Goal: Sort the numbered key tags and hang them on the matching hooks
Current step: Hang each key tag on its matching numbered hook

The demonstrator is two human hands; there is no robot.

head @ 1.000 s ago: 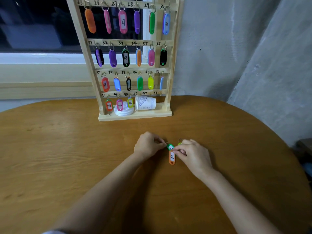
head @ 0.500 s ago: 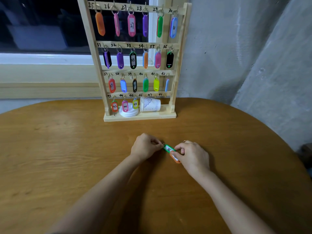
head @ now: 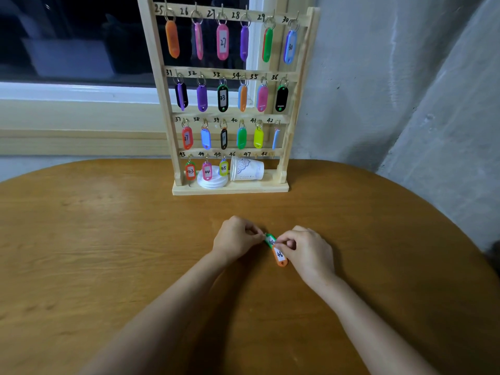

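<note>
Over the round wooden worktop [head: 108, 239], a green plastic key tag [head: 269, 240] is pinched at either end by the left hand [head: 235, 238] and right hand [head: 308, 250], an orange plastic tag marked 46 [head: 280, 256] touching it. A wooden hook rack [head: 230, 189] is stood well behind.

Plain indoor room: wooden table [head: 108, 253], window [head: 67, 36], concrete wall [head: 378, 90].

The rack [head: 159, 77] carries 21 key tags [head: 222, 42], 6 on each of its 3 upper rails and 3 on the lowest, 1 paper cup [head: 247, 169] on its base, and in front of it 2 hands [head: 235, 239] [head: 308, 250] hold 1 green tag [head: 270, 240] and 1 orange tag [head: 280, 256].
</note>
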